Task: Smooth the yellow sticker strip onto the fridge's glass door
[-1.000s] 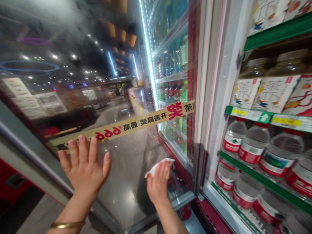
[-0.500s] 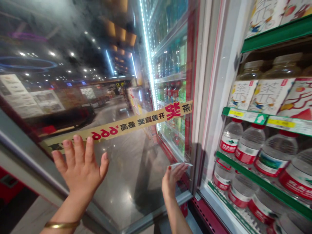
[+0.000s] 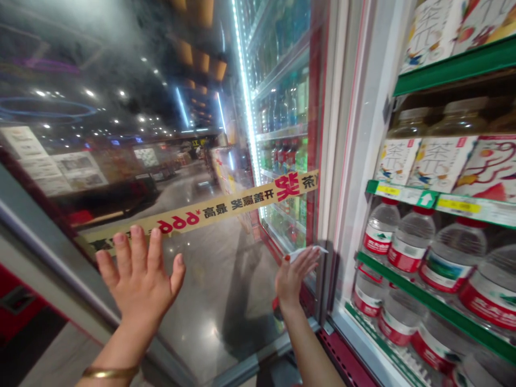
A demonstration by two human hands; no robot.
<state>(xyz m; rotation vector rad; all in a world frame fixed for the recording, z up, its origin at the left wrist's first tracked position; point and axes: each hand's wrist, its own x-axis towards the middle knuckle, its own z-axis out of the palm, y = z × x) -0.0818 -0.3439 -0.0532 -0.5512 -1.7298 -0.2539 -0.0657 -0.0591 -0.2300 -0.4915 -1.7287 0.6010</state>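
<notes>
My left hand [image 3: 142, 277] lies flat with fingers spread against the inside of a glass door [image 3: 213, 269], its fingertips over the lower edge of a yellow printed strip [image 3: 237, 201]. A gold bangle circles that wrist. Lower right on the same pane, my right hand [image 3: 296, 279] holds a thin white tissue [image 3: 308, 251] under nearly straight fingers, pressed to the glass near the hinge-side frame. Most of the tissue is hidden beneath the fingers. Whether it is paper or cloth I cannot tell.
To the right stands a drinks fridge with green-edged shelves [image 3: 435, 309]. Several water bottles [image 3: 411, 242] and boxy-labelled tea bottles [image 3: 397, 156] fill them. Metal door frame [image 3: 72, 274] runs along the left. Beyond the glass are a shop floor and a lit shelf reflection.
My right hand has slid up and slightly right along the glass with the tissue. My left hand stays flat on the pane, a little further right in view.
</notes>
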